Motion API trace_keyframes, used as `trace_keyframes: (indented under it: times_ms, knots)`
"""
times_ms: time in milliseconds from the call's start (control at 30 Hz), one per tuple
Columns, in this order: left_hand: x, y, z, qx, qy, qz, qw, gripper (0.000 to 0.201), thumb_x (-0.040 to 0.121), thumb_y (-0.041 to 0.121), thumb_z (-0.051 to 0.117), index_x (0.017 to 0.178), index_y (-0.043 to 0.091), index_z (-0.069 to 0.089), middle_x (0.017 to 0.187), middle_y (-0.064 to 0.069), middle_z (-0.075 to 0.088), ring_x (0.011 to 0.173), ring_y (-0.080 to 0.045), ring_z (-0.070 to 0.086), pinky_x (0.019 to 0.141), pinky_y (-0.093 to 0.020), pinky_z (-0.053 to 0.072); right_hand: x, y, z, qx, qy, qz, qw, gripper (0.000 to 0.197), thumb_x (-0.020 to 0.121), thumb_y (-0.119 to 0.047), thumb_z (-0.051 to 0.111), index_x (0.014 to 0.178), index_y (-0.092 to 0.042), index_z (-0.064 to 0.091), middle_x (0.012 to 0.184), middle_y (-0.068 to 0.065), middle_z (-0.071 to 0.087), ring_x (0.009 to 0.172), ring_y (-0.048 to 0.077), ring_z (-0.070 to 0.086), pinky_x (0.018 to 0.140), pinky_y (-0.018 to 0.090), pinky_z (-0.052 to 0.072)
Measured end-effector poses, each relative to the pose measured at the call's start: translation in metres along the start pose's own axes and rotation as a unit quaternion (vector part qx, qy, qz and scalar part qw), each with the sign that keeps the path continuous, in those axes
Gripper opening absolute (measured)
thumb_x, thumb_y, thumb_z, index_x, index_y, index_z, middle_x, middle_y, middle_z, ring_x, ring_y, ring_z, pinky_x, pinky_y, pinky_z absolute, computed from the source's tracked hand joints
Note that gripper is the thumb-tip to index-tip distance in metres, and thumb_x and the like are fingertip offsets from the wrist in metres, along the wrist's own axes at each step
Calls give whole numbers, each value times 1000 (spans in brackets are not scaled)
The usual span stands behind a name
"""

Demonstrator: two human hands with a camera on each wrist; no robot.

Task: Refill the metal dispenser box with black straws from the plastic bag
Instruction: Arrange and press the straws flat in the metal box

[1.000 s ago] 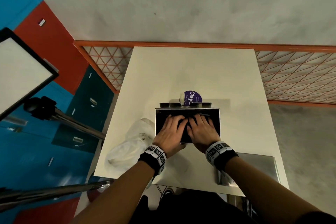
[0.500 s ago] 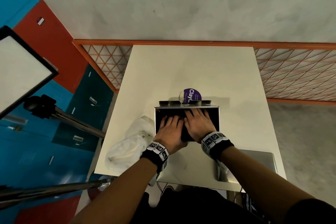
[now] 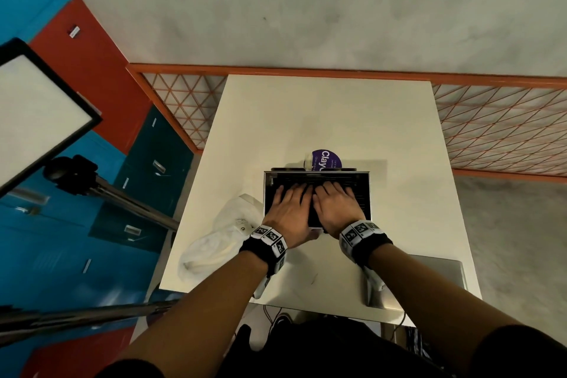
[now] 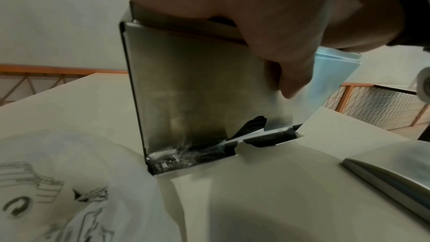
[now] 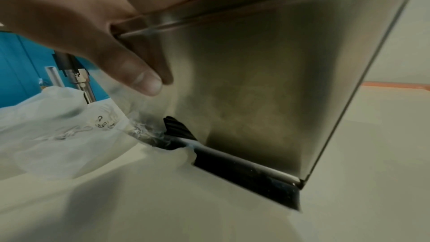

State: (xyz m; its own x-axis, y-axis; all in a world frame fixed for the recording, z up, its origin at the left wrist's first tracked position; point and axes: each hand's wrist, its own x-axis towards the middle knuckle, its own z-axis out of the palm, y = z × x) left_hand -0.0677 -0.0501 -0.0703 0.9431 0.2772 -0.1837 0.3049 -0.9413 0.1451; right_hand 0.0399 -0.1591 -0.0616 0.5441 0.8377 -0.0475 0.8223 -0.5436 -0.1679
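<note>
The rectangular brushed-metal dispenser box [image 3: 366, 193] stands upright on the white surface [image 3: 337, 120], top open. Black straws [image 3: 357, 198] lie flat inside, and their ends show at the bottom slot. The crumpled translucent white plastic bag [image 3: 214, 247] lies just left, touching the box base.

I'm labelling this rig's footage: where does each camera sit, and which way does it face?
Head: worn on the head, looking down at the white table; both forearms and both hands show, left hand and right hand, in the open metal dispenser box.
Left wrist: under the left wrist, facing the box's near wall; a thumb shows.
Right wrist: under the right wrist, facing that wall from the right; a thumb shows.
Shared: box and plastic bag appear in all three.
</note>
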Motion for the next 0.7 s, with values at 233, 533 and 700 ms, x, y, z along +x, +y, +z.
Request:
trace_keyframes:
  times_ms: [233,533,700]
  knots:
    - [2,0,-5,9,9,-4,1000,91,69,74,62,138,18,42,132,1,49,122,-23,47,109,-45,30,18,0,-4,12,-91,14,996,55,98,-36,29,149,-17,31,154,1,34,140,21,32,115,49,24]
    - [1,0,-2,13,19,-9,1000,83,68,73,60,128,16,47,123,-1,52,115,-23,49,99,-43,36,37,1,-12,59,-202,60,976,58,97,-37,25,152,-18,25,161,-3,21,146,16,18,117,52,12]
    - [4,0,-5,4,12,-14,1000,84,67,73,59,127,15,48,122,-2,49,115,-25,46,99,-45,38,42,1,-12,41,-208,65,975,57,96,-39,25,149,-18,31,158,-1,29,142,21,27,112,55,19]
